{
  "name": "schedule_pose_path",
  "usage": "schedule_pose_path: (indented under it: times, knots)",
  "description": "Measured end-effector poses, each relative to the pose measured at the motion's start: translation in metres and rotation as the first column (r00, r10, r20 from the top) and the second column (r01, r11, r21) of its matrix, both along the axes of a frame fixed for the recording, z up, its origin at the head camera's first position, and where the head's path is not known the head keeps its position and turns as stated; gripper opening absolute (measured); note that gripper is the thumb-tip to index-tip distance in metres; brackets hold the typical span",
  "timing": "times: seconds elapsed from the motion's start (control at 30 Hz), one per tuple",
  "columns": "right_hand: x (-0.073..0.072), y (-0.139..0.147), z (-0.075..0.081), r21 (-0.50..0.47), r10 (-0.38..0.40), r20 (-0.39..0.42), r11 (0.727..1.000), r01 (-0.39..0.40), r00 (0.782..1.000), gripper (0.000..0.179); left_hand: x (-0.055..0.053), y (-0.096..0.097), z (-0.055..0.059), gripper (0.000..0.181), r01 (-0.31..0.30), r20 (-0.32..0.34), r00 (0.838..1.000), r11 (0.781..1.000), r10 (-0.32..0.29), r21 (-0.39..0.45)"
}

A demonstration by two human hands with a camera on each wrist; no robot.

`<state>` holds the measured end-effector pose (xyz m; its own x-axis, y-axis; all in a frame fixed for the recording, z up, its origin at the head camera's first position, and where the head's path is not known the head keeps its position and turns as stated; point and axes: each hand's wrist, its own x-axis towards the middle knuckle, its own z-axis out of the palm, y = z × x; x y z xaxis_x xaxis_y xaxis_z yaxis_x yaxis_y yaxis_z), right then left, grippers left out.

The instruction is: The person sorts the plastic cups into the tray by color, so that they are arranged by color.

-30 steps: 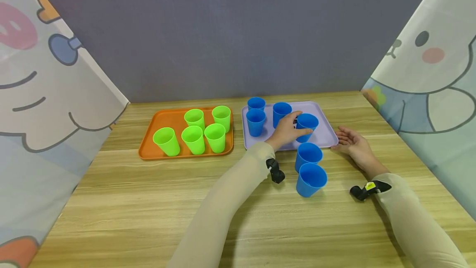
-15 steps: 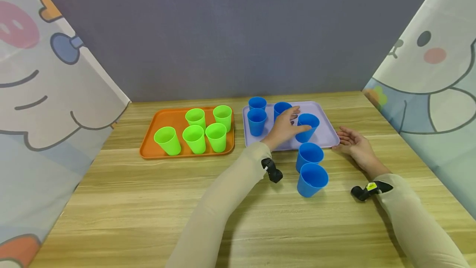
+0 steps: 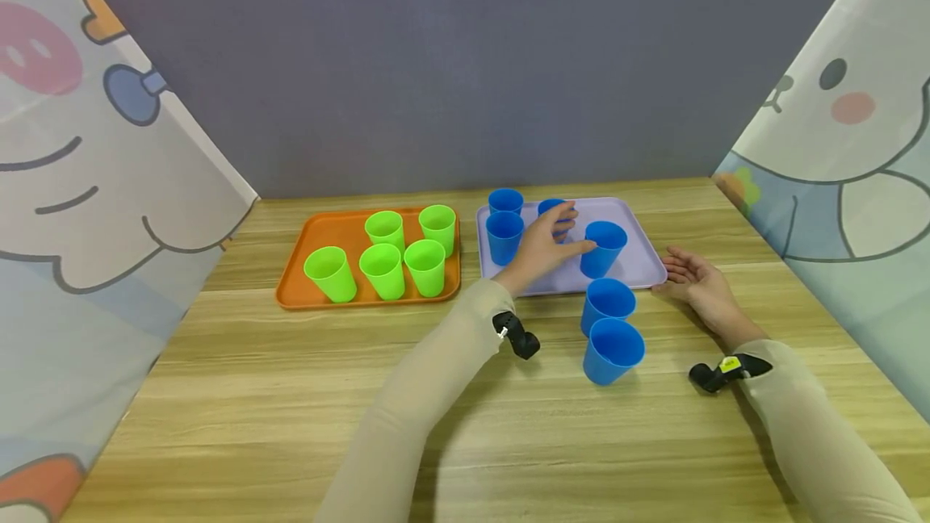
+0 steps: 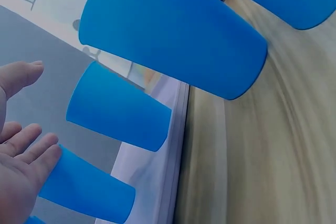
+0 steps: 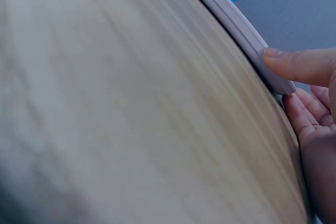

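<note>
My left hand point(image 3: 545, 244) hovers over the lilac tray point(image 3: 643, 261), fingers spread and holding nothing. Its thumb points toward a blue cup point(image 3: 603, 253) standing upright at the tray's right part; the left wrist view shows a gap between thumb and cups. Behind the hand, another blue cup point(image 3: 554, 205) is mostly hidden. Two more blue cups, one at the back point(image 3: 505, 201) and one nearer point(image 3: 504, 239), stand on the tray's left side. My right hand point(image 3: 699, 289) rests on the table, its thumb point(image 5: 294, 64) and fingertips touching the tray's front right corner.
Two blue cups, one behind point(image 3: 607, 305) and one nearer point(image 3: 612, 352), stand on the wooden table point(image 3: 291, 410) before the lilac tray. Left of it lies an orange tray point(image 3: 291, 285) bearing several green cups point(image 3: 382, 271). A grey wall point(image 3: 465, 63) closes off the back.
My left hand has let go of the blue cup at the tray's right part and drawn away to the left, fingers spread. That cup stays put; my right hand keeps its place at the corner.
</note>
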<state>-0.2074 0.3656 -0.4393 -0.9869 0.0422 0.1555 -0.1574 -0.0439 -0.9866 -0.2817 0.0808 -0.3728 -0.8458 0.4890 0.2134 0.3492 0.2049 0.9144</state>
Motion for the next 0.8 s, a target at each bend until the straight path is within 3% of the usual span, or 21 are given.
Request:
schedule_pose_path:
  times: [0.43,0.8]
  knots:
    - [0.000,0.001,0.000,-0.004,0.003,0.006,1.000,-0.003,1.000,0.080,0.015,-0.011,-0.010,0.071,0.109,0.005,0.994,0.993,-0.110,0.032]
    - [-0.001,0.002,-0.001,0.009,0.002,-0.009,1.000,-0.002,1.000,0.080,0.026,-0.019,-0.018,0.065,0.223,0.024,0.974,0.974,-0.224,0.022]
